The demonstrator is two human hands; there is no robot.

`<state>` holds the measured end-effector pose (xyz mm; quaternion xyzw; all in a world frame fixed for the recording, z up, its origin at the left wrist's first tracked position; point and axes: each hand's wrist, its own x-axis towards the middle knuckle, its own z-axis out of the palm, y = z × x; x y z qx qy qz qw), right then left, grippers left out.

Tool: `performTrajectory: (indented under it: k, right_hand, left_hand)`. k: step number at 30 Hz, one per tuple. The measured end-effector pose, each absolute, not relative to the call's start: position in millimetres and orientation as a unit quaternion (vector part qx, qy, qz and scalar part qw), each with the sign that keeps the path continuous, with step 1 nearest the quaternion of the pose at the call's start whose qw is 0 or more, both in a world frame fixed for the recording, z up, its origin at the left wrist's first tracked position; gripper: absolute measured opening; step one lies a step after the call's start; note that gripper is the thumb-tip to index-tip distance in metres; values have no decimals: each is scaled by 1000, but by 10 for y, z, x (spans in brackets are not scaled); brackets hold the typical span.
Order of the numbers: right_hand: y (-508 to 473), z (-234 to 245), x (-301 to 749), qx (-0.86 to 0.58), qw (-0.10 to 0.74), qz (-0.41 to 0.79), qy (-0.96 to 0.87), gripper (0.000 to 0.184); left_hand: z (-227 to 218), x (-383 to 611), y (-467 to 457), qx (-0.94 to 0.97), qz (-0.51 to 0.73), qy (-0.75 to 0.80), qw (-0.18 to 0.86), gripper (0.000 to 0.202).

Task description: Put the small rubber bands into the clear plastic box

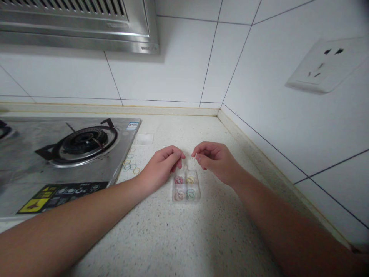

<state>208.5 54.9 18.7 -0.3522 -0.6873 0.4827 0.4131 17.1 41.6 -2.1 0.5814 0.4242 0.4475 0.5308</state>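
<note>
A clear plastic box (pixel 186 186) with divided compartments lies on the counter just below my hands. In it are red rings (pixel 178 179), yellow rings (pixel 189 179), pale pink rings (pixel 180 195) and green rings (pixel 190 194), which look like small elastic bands. My right hand (pixel 215 157), above the box's far right, pinches a small white band (pixel 196 156) between thumb and finger. Opposite it, at the box's far left, my left hand (pixel 165 161) is closed with thumb against fingers. Whatever it may hold is too small to make out.
Several loose coloured rings (pixel 131 166) lie left of my left hand, beside the gas stove (pixel 121 154). A clear flat plastic piece (pixel 145 139) rests behind them. The range hood (pixel 144 44) hangs above at left. A tiled wall with a socket (pixel 323 69) borders the right.
</note>
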Motion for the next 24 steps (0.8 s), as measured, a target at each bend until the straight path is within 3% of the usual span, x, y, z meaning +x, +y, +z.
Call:
performTrajectory:
  k: [10, 18, 24]
  right_hand:
    - [500, 163, 2087, -331, 367, 486, -721, 15]
    - [389, 164, 2063, -318, 188, 332, -868, 9]
    - [323, 195, 2030, -291, 137, 221, -921, 14]
  left_hand:
    - [-32, 174, 423, 566, 459, 413, 546, 22]
    - [-8, 178, 421, 564, 459, 420, 543, 21]
    - [-23, 172, 430, 567, 456, 416, 545, 21]
